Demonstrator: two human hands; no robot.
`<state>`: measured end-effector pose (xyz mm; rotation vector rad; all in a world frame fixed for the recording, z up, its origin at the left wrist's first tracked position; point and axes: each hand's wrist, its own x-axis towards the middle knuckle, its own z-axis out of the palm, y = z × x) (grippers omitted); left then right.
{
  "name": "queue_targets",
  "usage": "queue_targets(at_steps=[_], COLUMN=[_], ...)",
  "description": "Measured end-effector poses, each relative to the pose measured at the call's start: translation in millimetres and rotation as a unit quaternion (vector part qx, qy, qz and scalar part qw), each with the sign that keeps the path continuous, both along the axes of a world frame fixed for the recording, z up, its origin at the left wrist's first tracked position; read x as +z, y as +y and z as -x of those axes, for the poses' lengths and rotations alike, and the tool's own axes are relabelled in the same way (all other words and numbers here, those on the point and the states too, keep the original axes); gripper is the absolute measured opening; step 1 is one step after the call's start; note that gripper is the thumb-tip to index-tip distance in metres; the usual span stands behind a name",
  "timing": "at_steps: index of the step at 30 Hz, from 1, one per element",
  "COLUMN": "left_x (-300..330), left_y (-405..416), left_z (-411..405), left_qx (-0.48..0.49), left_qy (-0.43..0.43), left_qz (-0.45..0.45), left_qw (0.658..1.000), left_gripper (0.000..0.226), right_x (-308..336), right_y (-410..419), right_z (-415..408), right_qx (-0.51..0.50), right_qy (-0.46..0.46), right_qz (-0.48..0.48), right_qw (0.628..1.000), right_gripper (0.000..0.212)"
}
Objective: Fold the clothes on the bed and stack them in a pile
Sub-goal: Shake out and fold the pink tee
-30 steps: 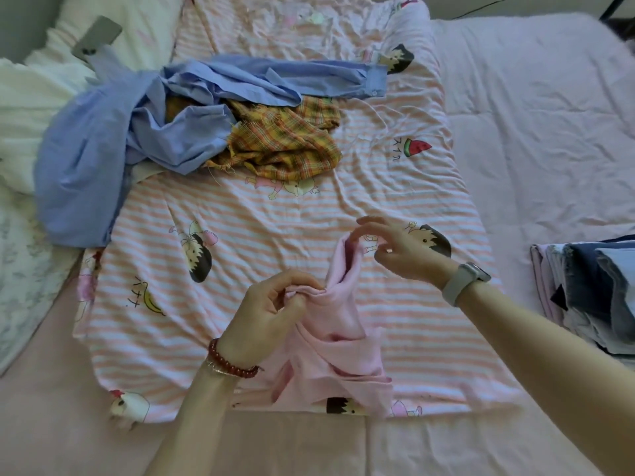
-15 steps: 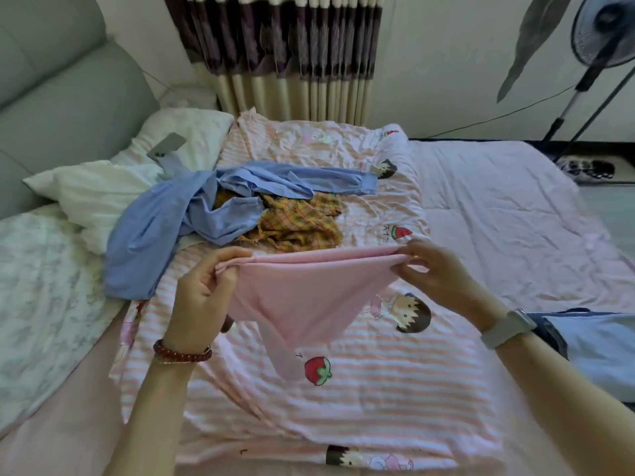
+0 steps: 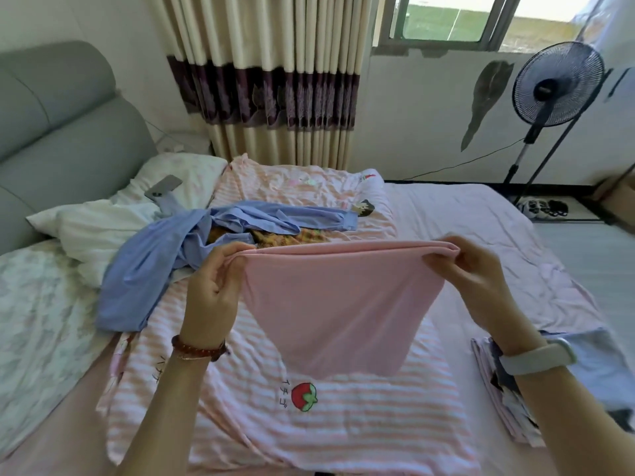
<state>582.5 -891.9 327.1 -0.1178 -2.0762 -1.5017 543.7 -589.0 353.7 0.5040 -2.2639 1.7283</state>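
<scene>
A pink garment point(image 3: 340, 304) hangs stretched in the air above the striped blanket point(image 3: 343, 424). My left hand point(image 3: 213, 286) grips its top edge at the left end. My right hand point(image 3: 477, 286) pinches the same edge at the right end. The cloth tapers down to a narrow bottom just above a strawberry print. Behind it lie a crumpled blue shirt point(image 3: 165, 262) and a yellow plaid garment point(image 3: 288, 238), partly hidden by the pink cloth. A pile of folded clothes point(image 3: 584, 379) sits at the right, behind my right wrist.
White pillows point(image 3: 113, 221) with a phone point(image 3: 163, 187) on top lie at the left by the grey headboard point(image 3: 51, 132). A standing fan point(image 3: 556, 87) and curtains point(image 3: 271, 80) are beyond the bed. The pale pink sheet point(image 3: 481, 218) spreads to the right.
Both hands have lifted the pink garment off the blanket and pulled its top edge wide apart. The view has tilted up toward the wall and window.
</scene>
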Motion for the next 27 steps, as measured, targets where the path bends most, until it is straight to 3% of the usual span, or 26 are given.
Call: queue_targets(at_steps=[5, 7, 9, 11, 15, 19, 27], left_x=[0, -11, -37, -67, -134, -195, -258], left_y=[5, 2, 5, 9, 17, 24, 30], left_z=[-15, -13, 1, 23, 80, 141, 206], left_qx=[-0.034, -0.051, -0.054, -0.042, -0.025, -0.011, 0.035], left_qy=[-0.008, -0.042, -0.099, -0.166, -0.284, -0.329, -0.309], left_qz=[-0.032, -0.04, -0.022, 0.002, 0.077, 0.16, 0.171], left_qw=[0.999, 0.997, 0.993, 0.985, 0.955, 0.931, 0.935], left_gripper=[0.018, 0.021, 0.027, 0.024, 0.021, 0.025, 0.025], right_x=[-7, -17, -41, -71, -134, -205, -281], right_y=[7, 10, 16, 20, 12, 7, 0], right_z=[-21, -22, -13, 6, 58, 116, 163], right_qx=[0.056, 0.071, 0.052, 0.019, -0.031, -0.103, -0.165], right_qy=[-0.09, -0.135, -0.179, -0.215, -0.245, -0.233, -0.223], right_qz=[0.124, 0.128, 0.081, 0.017, -0.16, -0.277, -0.157], right_qw=[0.987, 0.98, 0.979, 0.976, 0.956, 0.927, 0.948], right_gripper=[0.022, 0.017, 0.005, 0.022, 0.018, 0.035, 0.024])
